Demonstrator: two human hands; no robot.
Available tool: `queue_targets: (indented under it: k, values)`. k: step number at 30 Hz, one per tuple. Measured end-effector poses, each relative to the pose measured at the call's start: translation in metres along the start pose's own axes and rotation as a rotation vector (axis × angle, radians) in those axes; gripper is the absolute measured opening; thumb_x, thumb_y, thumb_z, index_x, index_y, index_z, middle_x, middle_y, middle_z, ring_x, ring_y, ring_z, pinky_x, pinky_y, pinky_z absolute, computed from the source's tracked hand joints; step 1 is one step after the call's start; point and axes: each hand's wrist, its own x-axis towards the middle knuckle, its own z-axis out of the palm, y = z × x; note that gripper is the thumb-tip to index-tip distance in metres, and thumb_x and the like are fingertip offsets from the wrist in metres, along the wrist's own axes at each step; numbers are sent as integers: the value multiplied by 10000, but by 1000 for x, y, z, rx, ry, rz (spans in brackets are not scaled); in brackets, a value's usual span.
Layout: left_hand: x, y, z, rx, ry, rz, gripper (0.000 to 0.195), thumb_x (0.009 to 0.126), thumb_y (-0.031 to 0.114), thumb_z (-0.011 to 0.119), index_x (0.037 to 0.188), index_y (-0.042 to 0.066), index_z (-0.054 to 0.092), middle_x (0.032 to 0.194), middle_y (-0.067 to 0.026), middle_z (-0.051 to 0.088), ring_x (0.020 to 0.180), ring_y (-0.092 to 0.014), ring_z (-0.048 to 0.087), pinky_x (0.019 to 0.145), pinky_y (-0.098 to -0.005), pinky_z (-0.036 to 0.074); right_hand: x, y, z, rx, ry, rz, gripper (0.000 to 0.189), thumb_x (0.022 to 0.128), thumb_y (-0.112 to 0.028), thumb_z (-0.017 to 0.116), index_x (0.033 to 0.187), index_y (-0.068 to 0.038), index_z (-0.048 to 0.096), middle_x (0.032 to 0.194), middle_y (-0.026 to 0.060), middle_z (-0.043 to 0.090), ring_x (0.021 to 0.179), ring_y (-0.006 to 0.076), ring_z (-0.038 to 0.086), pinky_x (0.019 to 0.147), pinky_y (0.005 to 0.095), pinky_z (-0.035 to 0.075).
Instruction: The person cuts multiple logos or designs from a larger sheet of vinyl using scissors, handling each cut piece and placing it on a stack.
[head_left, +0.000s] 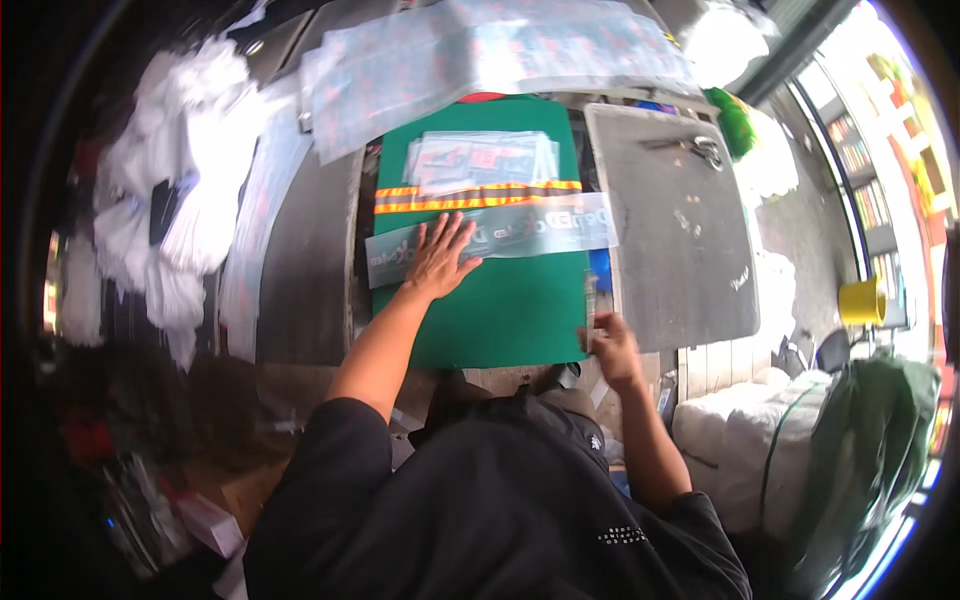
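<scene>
My left hand (446, 259) lies flat with fingers spread, pressing on a translucent printed plastic strip (540, 226). That strip crosses a green mat (495, 307) at a slight tilt, and both its ends reach past the mat's sides. Beyond it runs an orange, yellow and grey striped band (480, 196). A pile of smaller printed transparent pieces (484, 159) rests farther up the mat. At the mat's right edge, my right hand (616, 351) grips a thin, narrow tool (589, 296), pointing away from me. Motion blurs it, so its exact kind is unclear.
Large translucent printed sheets (495, 56) spread across the far side. Scissors (701, 148) lie on a grey board (675, 247) at right. White fabric (202, 150) is heaped at left. A yellow bucket (862, 301) and a wrapped white bundle (742, 427) are at right.
</scene>
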Motion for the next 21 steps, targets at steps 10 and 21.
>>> queue_targets:
  k: [10,21]
  values:
    - [8,-7,-4,-52,26,81,750,924,588,447,1497,126,300,1570,-158,228,1463,-342,164,1150,-599,106,-45,21,109,385,-270,353,477,883,-487,660,908,-27,540,753,32,537,654,122,527,606,287,446]
    - [-2,16,-11,-128,208,87,848,764,425,722,1459,110,351,1499,-160,329,1435,-342,236,1153,-595,138,-3,2,123,67,-239,232,484,877,-488,676,864,-17,563,681,8,520,595,102,523,569,254,440]
